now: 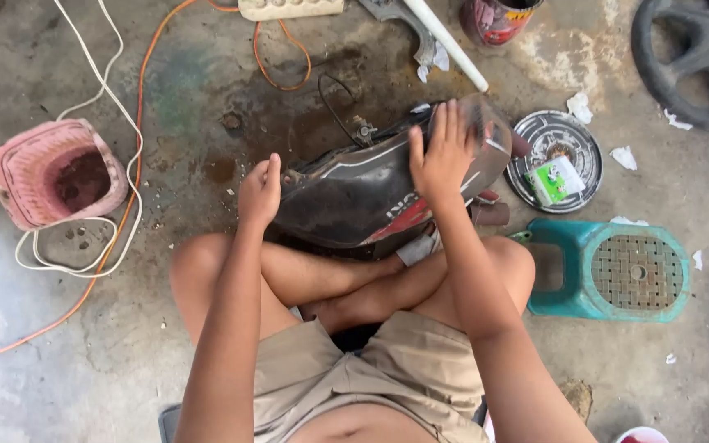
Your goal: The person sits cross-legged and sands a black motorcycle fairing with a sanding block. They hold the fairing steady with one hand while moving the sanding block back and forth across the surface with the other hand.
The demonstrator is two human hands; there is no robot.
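A black motorcycle fuel tank with red and white stripes lies on the concrete floor in front of my crossed legs. My left hand grips its left end, fingers curled on the edge. My right hand lies flat on the tank's upper right part, fingers spread and pressed against the surface. A small metal fitting sticks out at the tank's far edge, with a thin black wire looping up from it.
A pink woven basket stands at the left, with white and orange cables around it. A round metal lid and a teal plastic stool lie at the right. A black wheel, a can and a white pipe lie farther off.
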